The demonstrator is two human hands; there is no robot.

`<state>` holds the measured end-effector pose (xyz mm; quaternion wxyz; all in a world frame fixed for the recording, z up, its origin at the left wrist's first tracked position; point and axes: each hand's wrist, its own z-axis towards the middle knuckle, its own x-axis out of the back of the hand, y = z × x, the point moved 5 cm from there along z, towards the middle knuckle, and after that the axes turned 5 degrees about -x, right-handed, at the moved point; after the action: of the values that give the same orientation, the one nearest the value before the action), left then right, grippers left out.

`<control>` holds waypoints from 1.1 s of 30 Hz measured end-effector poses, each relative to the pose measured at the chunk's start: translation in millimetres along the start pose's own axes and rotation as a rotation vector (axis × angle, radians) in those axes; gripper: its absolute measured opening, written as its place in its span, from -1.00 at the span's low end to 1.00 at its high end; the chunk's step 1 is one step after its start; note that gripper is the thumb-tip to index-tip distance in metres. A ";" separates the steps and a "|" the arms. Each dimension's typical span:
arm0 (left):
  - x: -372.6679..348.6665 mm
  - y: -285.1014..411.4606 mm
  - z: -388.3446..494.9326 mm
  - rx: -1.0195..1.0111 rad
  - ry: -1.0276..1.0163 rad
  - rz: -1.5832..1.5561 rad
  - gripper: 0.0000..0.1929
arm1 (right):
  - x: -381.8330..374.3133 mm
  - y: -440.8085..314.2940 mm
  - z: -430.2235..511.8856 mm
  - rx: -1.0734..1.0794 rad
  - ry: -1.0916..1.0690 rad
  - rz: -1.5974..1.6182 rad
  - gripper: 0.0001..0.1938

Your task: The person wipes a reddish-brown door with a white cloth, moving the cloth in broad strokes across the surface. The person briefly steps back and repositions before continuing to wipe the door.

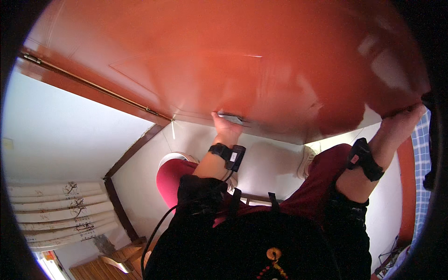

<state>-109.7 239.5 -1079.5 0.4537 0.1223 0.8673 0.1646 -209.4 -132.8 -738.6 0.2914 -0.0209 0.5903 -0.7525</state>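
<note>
A glossy red-brown door panel (pixel 210 84) fills the upper part of the head view. My left hand (pixel 228 126) is at the panel's lower part, holding a thin, light-coloured flat object (pixel 230 118) against the surface; what it is cannot be told. My right hand (pixel 404 117) reaches to the panel's right edge, where its fingers are in shadow and partly hidden. Both forearms wear black straps, the left one with a small black device (pixel 235 158) and a cable.
Hinges (pixel 32 58) join the panel to a red-brown frame at the left. A white round container (pixel 175 156) stands on the pale floor by my leg. A patterned curtain (pixel 66 213) and wooden furniture (pixel 108 260) are at lower left, blue checked cloth (pixel 421 154) at right.
</note>
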 end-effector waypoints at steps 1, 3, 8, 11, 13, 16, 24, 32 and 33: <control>-10.6 12.6 -4.7 -0.037 -0.011 0.017 -0.35 | -0.1 0.5 -0.2 0.026 -0.028 0.000 -0.44; -33.3 43.9 -18.2 -0.184 0.007 0.059 -0.38 | -0.9 1.4 -1.9 0.064 -0.067 -0.009 -0.41; -133.8 140.8 -102.5 -1.097 -0.154 0.487 -0.22 | -2.5 -2.6 -7.0 0.051 -0.139 0.006 -0.37; -204.2 160.5 -169.6 -1.577 -0.286 0.810 -0.26 | -5.4 -6.3 -8.6 0.018 -0.140 0.084 -0.41; -234.4 159.2 -199.4 -1.826 -0.275 1.023 -0.29 | -7.2 -8.2 -7.1 -0.015 -0.165 0.117 -0.44; -246.5 138.0 -211.7 -2.049 -0.252 1.213 -0.30 | -4.5 -7.4 -6.0 -0.030 -0.150 0.079 -0.49; -116.9 40.3 -130.0 -1.589 -0.120 1.138 -0.25 | -1.8 -10.3 -9.1 0.028 -0.073 0.004 -0.37; 17.3 -60.8 -14.4 -0.243 0.025 0.173 -0.41 | -11.8 -23.2 -14.9 0.101 -0.041 0.037 -0.24; 19.1 -73.3 -12.3 -0.082 -0.096 0.090 -0.43 | -11.7 -23.0 -15.2 0.094 -0.037 0.034 -0.26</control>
<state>-135.1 177.1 -1116.2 0.4917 0.1502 0.8305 0.2142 -214.9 -111.0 -718.8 0.3158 -0.0110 0.5492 -0.7737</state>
